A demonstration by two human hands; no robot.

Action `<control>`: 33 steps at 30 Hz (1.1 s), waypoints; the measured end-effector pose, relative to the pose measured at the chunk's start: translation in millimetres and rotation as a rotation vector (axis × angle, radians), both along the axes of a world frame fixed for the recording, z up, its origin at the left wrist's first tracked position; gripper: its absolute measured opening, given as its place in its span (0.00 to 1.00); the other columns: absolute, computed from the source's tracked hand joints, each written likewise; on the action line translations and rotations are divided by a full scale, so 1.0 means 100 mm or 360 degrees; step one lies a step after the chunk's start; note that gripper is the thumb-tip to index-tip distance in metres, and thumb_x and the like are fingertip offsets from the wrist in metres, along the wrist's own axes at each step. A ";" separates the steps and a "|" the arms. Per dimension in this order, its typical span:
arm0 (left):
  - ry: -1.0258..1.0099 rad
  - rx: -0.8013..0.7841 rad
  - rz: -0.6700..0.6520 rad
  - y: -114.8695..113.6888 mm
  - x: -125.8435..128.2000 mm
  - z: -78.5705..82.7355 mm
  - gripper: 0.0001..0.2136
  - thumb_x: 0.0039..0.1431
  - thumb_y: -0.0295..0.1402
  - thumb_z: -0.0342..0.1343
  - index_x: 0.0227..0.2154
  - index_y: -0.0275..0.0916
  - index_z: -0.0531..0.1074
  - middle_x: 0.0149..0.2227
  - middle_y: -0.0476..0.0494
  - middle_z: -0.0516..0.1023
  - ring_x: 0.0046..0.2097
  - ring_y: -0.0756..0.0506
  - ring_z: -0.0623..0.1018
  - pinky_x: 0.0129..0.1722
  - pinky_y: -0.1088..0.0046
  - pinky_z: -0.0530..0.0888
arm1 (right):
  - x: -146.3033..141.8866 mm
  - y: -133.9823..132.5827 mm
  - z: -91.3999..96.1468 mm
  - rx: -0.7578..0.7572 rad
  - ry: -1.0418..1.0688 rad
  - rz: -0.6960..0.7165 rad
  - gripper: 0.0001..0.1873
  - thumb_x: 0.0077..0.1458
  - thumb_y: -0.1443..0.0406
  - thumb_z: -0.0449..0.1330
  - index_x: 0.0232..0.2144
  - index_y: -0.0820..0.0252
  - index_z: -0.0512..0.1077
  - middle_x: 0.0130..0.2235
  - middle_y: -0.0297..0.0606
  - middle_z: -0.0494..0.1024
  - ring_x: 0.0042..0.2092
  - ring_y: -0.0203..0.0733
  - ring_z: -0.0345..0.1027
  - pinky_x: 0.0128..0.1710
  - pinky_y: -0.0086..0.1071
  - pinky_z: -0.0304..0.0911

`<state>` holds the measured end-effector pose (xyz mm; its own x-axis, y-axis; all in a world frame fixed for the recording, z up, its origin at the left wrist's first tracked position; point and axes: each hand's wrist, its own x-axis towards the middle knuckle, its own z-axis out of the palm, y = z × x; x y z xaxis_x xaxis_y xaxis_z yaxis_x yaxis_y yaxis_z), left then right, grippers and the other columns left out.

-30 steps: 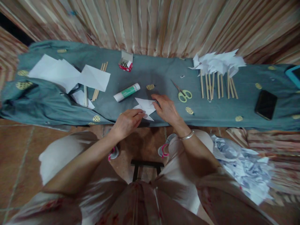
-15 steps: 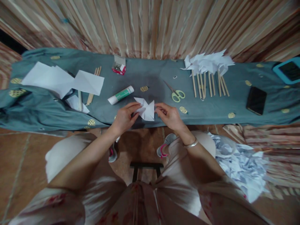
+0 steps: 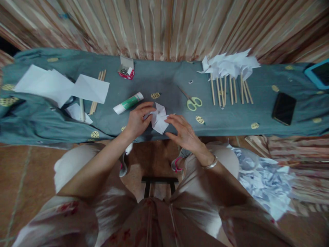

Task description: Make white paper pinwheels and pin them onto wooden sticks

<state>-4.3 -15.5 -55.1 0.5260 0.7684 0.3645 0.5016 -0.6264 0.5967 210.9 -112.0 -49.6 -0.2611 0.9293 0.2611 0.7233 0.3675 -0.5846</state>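
A white paper pinwheel (image 3: 159,120) with folded blades is between my hands near the table's front edge. My left hand (image 3: 138,120) pinches its left side between thumb and fingers. My right hand (image 3: 182,131) is at its right side, fingers stretched out and thumb apart, the fingertips touching or just over the paper's edge. A white and green glue stick (image 3: 128,103) lies just beyond my left hand. Light green scissors (image 3: 193,102) lie beyond my right hand with the blades pointing away to the left.
Paper sheets (image 3: 43,84) and wooden sticks (image 3: 95,103) lie at the left. A small red box (image 3: 126,72) holding metal bits stands at the back. Several pinwheels on sticks (image 3: 231,65), a black phone (image 3: 284,108) and a blue-framed device (image 3: 318,74) are rightward. Below sits a heap of white paper (image 3: 267,181).
The pinwheel has turned between my hands. My right hand has opened from a pinch, its fingers now reaching over the paper's right edge. The view has shifted slightly.
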 end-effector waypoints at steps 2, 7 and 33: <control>0.0037 0.0121 -0.0001 -0.04 -0.01 0.04 0.11 0.62 0.30 0.52 0.42 0.39 0.78 0.51 0.40 0.78 0.53 0.42 0.75 0.54 0.58 0.73 | -0.04 0.01 -0.03 0.0018 -0.0020 0.0031 0.16 0.56 0.67 0.62 0.48 0.60 0.73 0.55 0.49 0.73 0.57 0.52 0.66 0.59 0.48 0.62; 0.0231 0.0216 -0.0152 -0.21 -0.03 0.07 0.10 0.64 0.29 0.51 0.40 0.39 0.78 0.43 0.40 0.80 0.45 0.42 0.75 0.46 0.60 0.72 | -0.09 0.06 -0.03 -0.0018 0.0022 0.0067 0.07 0.60 0.66 0.59 0.40 0.58 0.76 0.50 0.44 0.77 0.52 0.47 0.70 0.55 0.44 0.65; 0.0456 0.0197 -0.0348 -0.39 -0.04 0.09 0.12 0.65 0.31 0.50 0.43 0.39 0.78 0.47 0.37 0.80 0.49 0.38 0.73 0.48 0.54 0.68 | -0.10 0.32 0.01 -0.0229 0.0182 -0.0244 0.05 0.58 0.65 0.61 0.36 0.54 0.78 0.35 0.35 0.82 0.39 0.41 0.74 0.44 0.36 0.68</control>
<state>-8.7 -54.7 -46.2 0.7668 0.5859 0.2621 0.4833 -0.7958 0.3648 200.6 -80.4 -48.5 -0.0906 0.9856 0.1430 0.6902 0.1657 -0.7044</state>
